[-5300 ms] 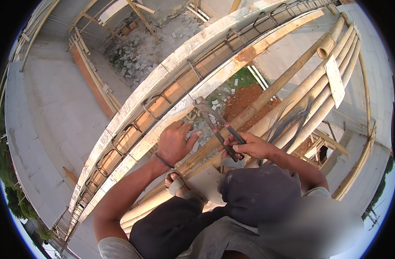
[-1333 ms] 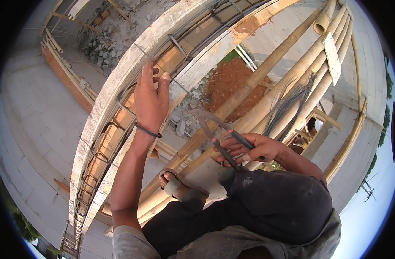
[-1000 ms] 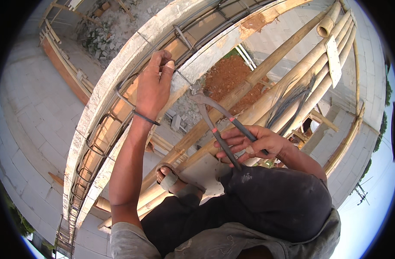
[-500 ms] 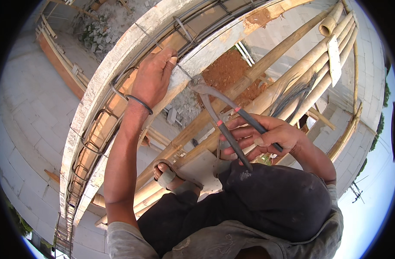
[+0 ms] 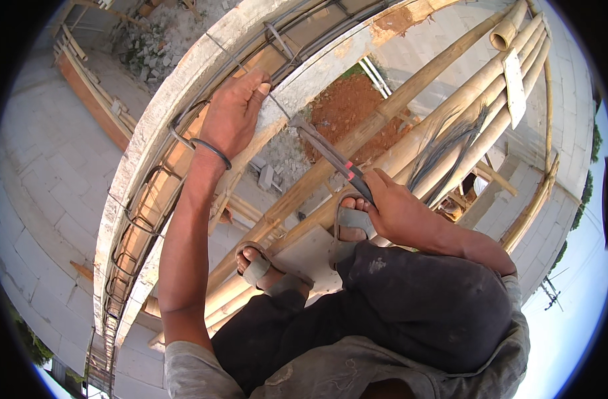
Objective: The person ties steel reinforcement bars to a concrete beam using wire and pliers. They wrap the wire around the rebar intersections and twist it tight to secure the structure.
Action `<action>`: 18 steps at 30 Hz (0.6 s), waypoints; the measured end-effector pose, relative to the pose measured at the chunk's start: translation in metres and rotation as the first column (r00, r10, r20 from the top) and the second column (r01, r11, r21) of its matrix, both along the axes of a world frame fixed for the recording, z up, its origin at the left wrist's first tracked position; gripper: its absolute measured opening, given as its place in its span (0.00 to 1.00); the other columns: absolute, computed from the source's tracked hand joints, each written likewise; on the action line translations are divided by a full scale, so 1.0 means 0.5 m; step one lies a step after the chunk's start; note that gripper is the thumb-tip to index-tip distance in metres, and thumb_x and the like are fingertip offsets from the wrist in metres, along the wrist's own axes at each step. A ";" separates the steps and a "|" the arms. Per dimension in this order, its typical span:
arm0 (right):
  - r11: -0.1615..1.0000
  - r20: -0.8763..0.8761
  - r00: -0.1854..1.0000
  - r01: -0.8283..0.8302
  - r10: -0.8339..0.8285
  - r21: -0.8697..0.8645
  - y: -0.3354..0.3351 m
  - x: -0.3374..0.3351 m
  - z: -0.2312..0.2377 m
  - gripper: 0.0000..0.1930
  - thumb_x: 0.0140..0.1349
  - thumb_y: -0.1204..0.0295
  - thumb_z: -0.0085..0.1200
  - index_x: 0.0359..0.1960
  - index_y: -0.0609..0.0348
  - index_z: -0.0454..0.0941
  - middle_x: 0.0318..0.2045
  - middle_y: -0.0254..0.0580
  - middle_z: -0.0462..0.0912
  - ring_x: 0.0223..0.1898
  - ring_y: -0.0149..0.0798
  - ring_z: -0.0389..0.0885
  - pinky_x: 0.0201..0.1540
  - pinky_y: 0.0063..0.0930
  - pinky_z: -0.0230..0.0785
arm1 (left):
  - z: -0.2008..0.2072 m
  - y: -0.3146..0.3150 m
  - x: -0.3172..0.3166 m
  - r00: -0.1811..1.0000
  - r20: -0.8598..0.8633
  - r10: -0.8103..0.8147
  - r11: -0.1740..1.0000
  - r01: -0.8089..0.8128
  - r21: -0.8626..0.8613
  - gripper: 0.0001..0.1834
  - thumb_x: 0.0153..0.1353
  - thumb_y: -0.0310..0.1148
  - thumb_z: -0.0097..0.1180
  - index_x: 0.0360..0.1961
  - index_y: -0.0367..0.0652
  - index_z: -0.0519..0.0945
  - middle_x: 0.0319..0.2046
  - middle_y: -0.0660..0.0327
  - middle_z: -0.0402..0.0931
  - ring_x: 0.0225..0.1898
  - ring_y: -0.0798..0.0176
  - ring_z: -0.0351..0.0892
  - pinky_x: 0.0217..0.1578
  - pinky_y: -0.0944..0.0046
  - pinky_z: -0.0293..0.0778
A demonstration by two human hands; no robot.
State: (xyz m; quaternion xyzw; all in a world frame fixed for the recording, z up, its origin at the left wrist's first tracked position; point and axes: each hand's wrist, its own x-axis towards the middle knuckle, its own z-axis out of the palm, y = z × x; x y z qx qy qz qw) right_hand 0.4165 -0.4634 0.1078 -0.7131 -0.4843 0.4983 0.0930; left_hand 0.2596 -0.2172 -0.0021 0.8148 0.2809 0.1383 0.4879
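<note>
My left hand (image 5: 234, 113) is closed over the rebar cage (image 5: 141, 213) between two form boards; what its fingers grip is hidden. A black band circles that wrist. My right hand (image 5: 400, 206) wraps round the dark handles of long steel pincers (image 5: 327, 147), which have red bands and are squeezed together. Their jaws meet a thin wire (image 5: 279, 105) at the outer face of the near form board (image 5: 330, 73). This wire crosses the board's top from beside my left thumb.
Bamboo poles (image 5: 443, 143) run under my sandalled feet (image 5: 254, 266), beside a flat board (image 5: 304, 256). A bundle of dark wire (image 5: 450, 153) lies over the poles on the right. Red soil (image 5: 344, 113) and rubble (image 5: 287, 163) lie far below. Pale block walls (image 5: 45, 193) stand around.
My right hand has closed round the pincers' handles, bringing them together from spread apart. The pincers' jaws have shifted slightly left and up. My left hand stays nearly in place.
</note>
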 end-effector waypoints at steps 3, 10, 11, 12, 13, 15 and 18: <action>0.999 0.006 0.999 -0.045 0.045 0.003 0.008 0.008 0.000 0.12 0.62 0.79 0.50 0.45 0.68 0.64 0.42 0.63 0.72 0.38 0.64 0.76 0.40 0.51 0.70 | 0.000 0.001 -0.001 1.000 -0.002 -0.005 1.000 0.005 -0.011 0.08 0.72 0.34 0.50 0.40 0.40 0.75 0.28 0.47 0.73 0.35 0.44 0.74 0.38 0.50 0.70; 0.695 -0.710 -0.022 0.179 -0.704 -0.696 -0.009 0.074 -0.022 0.13 0.57 0.85 0.45 0.44 0.62 0.67 0.44 0.50 0.73 0.38 0.39 0.78 0.36 0.38 0.73 | -0.005 0.003 -0.003 1.000 0.008 0.011 0.996 -0.010 -0.090 0.10 0.73 0.36 0.49 0.41 0.39 0.74 0.31 0.47 0.75 0.38 0.42 0.77 0.41 0.51 0.72; 0.679 -0.692 -0.094 0.140 -0.715 -0.721 -0.007 0.080 -0.027 0.13 0.56 0.85 0.44 0.44 0.61 0.67 0.44 0.49 0.73 0.39 0.35 0.78 0.36 0.36 0.73 | -0.005 0.003 -0.003 1.000 0.002 0.005 0.996 -0.004 -0.083 0.10 0.73 0.36 0.49 0.41 0.39 0.74 0.32 0.47 0.75 0.38 0.42 0.77 0.41 0.51 0.72; 0.664 -0.674 -0.043 0.143 -0.737 -0.734 -0.005 0.083 -0.028 0.11 0.57 0.84 0.46 0.42 0.62 0.68 0.43 0.49 0.74 0.37 0.35 0.79 0.37 0.32 0.74 | -0.004 0.003 -0.003 1.000 -0.005 -0.001 0.997 0.001 -0.076 0.10 0.73 0.36 0.49 0.41 0.39 0.74 0.32 0.46 0.75 0.38 0.42 0.77 0.41 0.52 0.72; 0.743 -0.727 0.153 0.152 -0.669 -0.652 0.006 0.097 -0.033 0.10 0.56 0.83 0.47 0.41 0.62 0.68 0.42 0.48 0.75 0.35 0.35 0.80 0.36 0.31 0.74 | -0.003 0.004 -0.002 1.000 -0.012 -0.007 0.998 0.006 -0.067 0.10 0.73 0.36 0.48 0.41 0.40 0.74 0.32 0.46 0.76 0.38 0.42 0.77 0.41 0.52 0.72; 0.863 -0.672 0.599 0.064 -0.435 -0.502 0.041 0.134 -0.044 0.10 0.56 0.83 0.49 0.39 0.62 0.69 0.41 0.47 0.76 0.33 0.34 0.80 0.35 0.29 0.75 | -0.001 0.006 -0.001 1.000 -0.021 -0.020 0.998 0.019 -0.052 0.10 0.73 0.36 0.48 0.41 0.40 0.74 0.33 0.46 0.75 0.37 0.42 0.77 0.41 0.52 0.72; 0.888 -0.713 0.609 -0.032 -0.347 -0.459 0.066 0.197 -0.035 0.08 0.55 0.82 0.51 0.36 0.63 0.70 0.37 0.44 0.77 0.29 0.33 0.79 0.31 0.29 0.75 | 0.001 0.007 -0.001 0.999 -0.033 -0.018 0.999 0.017 -0.045 0.10 0.73 0.36 0.48 0.41 0.39 0.74 0.32 0.46 0.75 0.37 0.42 0.77 0.41 0.52 0.72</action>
